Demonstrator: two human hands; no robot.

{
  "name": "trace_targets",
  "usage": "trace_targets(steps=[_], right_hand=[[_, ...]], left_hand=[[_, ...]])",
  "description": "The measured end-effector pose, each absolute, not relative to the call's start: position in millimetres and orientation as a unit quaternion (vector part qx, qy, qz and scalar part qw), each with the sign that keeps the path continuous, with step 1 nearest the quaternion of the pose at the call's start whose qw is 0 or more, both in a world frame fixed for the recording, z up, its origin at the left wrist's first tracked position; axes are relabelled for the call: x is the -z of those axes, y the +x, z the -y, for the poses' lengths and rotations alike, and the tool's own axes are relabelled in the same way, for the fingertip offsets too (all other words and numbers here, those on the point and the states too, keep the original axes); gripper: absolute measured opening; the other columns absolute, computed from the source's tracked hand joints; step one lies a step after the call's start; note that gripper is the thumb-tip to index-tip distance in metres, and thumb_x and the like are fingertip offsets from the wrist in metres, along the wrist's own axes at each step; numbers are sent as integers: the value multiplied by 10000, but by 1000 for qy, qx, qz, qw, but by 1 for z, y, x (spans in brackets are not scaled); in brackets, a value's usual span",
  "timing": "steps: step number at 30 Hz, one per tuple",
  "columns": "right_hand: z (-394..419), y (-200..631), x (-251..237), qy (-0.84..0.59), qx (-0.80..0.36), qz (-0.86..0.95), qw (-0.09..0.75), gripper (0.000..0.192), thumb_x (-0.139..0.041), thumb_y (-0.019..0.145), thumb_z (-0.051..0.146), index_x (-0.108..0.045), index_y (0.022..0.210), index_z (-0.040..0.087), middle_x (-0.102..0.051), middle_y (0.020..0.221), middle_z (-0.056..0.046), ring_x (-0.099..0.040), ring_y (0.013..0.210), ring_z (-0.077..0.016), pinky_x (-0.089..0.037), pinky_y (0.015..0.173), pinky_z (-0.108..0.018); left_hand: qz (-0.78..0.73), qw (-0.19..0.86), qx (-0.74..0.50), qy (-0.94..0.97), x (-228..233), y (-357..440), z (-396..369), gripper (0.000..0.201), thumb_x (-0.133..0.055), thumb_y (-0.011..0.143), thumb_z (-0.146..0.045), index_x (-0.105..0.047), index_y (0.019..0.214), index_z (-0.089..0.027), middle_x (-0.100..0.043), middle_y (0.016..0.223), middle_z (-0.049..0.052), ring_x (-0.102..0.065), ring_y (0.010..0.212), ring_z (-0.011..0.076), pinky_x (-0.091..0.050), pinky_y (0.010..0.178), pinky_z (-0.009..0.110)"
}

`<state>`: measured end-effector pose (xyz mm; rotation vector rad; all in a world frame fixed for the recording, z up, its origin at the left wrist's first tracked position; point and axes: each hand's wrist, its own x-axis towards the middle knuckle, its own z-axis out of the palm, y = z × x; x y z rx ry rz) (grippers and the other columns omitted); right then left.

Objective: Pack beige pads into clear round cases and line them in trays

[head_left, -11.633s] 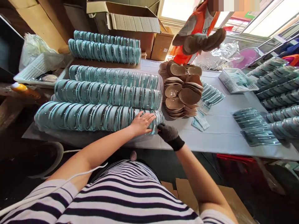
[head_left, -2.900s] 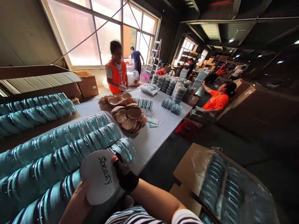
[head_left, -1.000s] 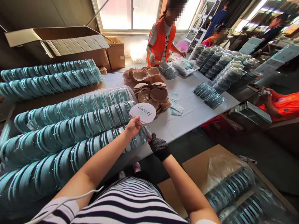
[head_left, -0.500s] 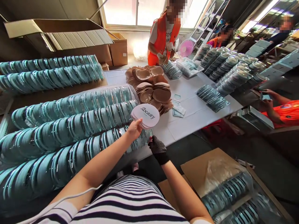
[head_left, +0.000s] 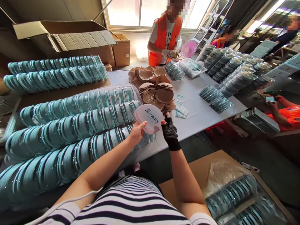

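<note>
Head view, hands (head_left: 153, 131) pinching round white card stack (head_left: 148, 118), glossy teal rows (head_left: 77, 125)

You held a stack of round white cards (head_left: 148, 118); the top one read "Sbeauty" in dark script. The letters "STO" showed on the co-worker's white shirt (head_left: 169, 31); nothing else was legible.

The round white cards (head_left: 149, 119) at the frame's centre look like matt, smooth paper with black print. The right hand (head_left: 169, 131) wears a black knit cloth glove with small grip dots; the left hand (head_left: 137, 132) is bare. The teal packs (head_left: 77, 122) at left shine like glossy clear plastic. The table (head_left: 199, 115) carries a smooth pale cloth. The cartons (head_left: 70, 34) at upper left are matt brown cardboard.
</note>
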<state>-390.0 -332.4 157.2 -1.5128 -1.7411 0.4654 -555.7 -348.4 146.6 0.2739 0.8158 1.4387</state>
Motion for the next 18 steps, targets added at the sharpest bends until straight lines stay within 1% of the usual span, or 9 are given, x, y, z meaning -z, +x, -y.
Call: trace_targets(steps=[3, 5, 8, 9, 11, 13, 15, 17, 18], right_hand=[[346, -416, -161, -534, -125, 753, 363, 537, -381, 971, 514, -536, 1357, 175, -467, 1459, -153, -442, 1354, -252, -389, 1109, -438], [358, -428, -156, -544, -102, 741, 381, 576, -411, 962, 523, -473, 1415, 173, -394, 1508, -163, -380, 1398, -266, -368, 1124, -468], [370, -434, -149, -587, -102, 686, 417, 660, -380, 968, 527, -315, 1507, 153, -379, 1506, -186, -377, 1398, -267, -384, 1104, -492], [373, -434, -149, -590, -99, 682, 420, 653, -375, 969, 522, -319, 1505, 153, -386, 1501, -184, -374, 1399, -266, -378, 1108, -497], [378, -437, -152, -578, -88, 697, 416, 599, -398, 961, 501, -410, 1456, 165, -414, 1486, -172, -381, 1392, -268, -365, 1116, -500], [382, -443, -158, -559, -103, 721, 396, 511, -424, 947, 474, -538, 1345, 174, -529, 1385, -166, -488, 1298, -270, -424, 1061, -471], [384, -446, -162, -574, -158, 715, 366, 445, -424, 933, 458, -633, 1191, 162, -672, 1146, -162, -635, 1064, -262, -521, 894, -405], [387, -442, -162, -629, -196, 665, 353, 445, -394, 925, 458, -662, 1085, 139, -715, 937, -151, -677, 849, -247, -538, 725, -347], [392, -435, -160, -660, -192, 632, 357, 463, -376, 924, 465, -665, 1059, 129, -715, 888, -153, -676, 796, -243, -528, 677, -332]], left_hand=[[-389, 661, -624, 148, -151, -562, 365, 416, -846, 641, -288, -689, 991, -127, -754, 891, 63, -700, 732, 184, -569, 666, 278], [-399, 653, -624, 159, -155, -567, 375, 417, -857, 621, -323, -693, 947, -122, -751, 878, 67, -690, 689, 183, -560, 589, 263], [-398, 646, -633, 154, -159, -573, 384, 394, -856, 624, -312, -691, 928, -123, -749, 871, 74, -702, 739, 204, -560, 597, 260], [-401, 643, -634, 151, -160, -574, 386, 381, -854, 628, -302, -690, 923, -125, -748, 854, 72, -704, 744, 205, -557, 601, 257], [-411, 639, -634, 145, -157, -577, 389, 358, -846, 638, -287, -690, 918, -129, -745, 830, 68, -703, 738, 201, -552, 603, 253], [-415, 643, -629, 137, -152, -579, 389, 334, -834, 652, -278, -690, 915, -133, -744, 836, 67, -699, 728, 193, -554, 608, 257], [-409, 651, -628, 119, -148, -581, 388, 299, -821, 663, -246, -685, 906, -136, -744, 843, 60, -690, 705, 176, -555, 608, 256], [-400, 654, -634, 103, -146, -584, 382, 259, -795, 689, -205, -678, 911, -141, -741, 842, 46, -680, 684, 158, -551, 610, 251], [-397, 651, -641, 95, -146, -587, 379, 238, -775, 711, -188, -675, 923, -144, -740, 836, 38, -677, 678, 152, -550, 613, 250]])
